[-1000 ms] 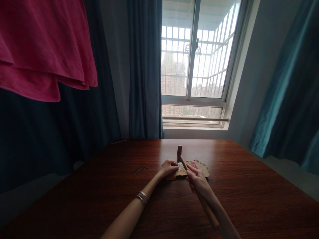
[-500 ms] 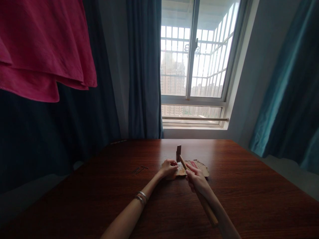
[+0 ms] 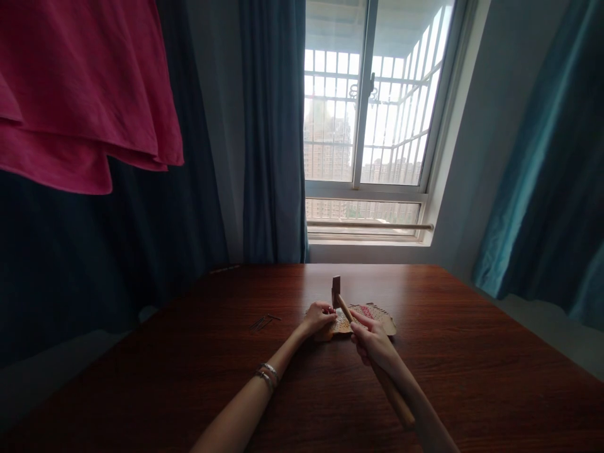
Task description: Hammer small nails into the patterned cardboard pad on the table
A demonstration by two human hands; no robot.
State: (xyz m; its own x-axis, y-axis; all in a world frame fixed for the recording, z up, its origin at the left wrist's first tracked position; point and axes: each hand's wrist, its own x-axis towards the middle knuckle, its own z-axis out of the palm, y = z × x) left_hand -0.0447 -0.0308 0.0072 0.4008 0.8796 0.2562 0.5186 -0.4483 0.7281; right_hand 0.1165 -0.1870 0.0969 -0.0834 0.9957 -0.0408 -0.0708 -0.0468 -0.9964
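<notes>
My right hand (image 3: 372, 340) is wrapped around the wooden handle of a hammer (image 3: 346, 308). The hammer's metal head is raised just above the fingertips of my left hand (image 3: 319, 319). Those fingertips are pinched at the left part of a flat, patterned board (image 3: 342, 323). A thin, dark piece that looks like a nail (image 3: 335, 311) stands between them under the hammer head; its lower end is hard to see. The board is light brown with coloured dots and a toothed far edge, and my hands partly cover it.
Several loose nails (image 3: 265, 322) lie on the dark wooden table (image 3: 189, 377), left of my left hand. Beyond the table are a barred window (image 3: 363, 126) and blue curtains (image 3: 274, 126). A pink cloth (image 3: 85, 94) hangs at the upper left.
The hammer head has shifted slightly left and down, nearer to my left fingertips. My left hand has stayed almost in place on the board.
</notes>
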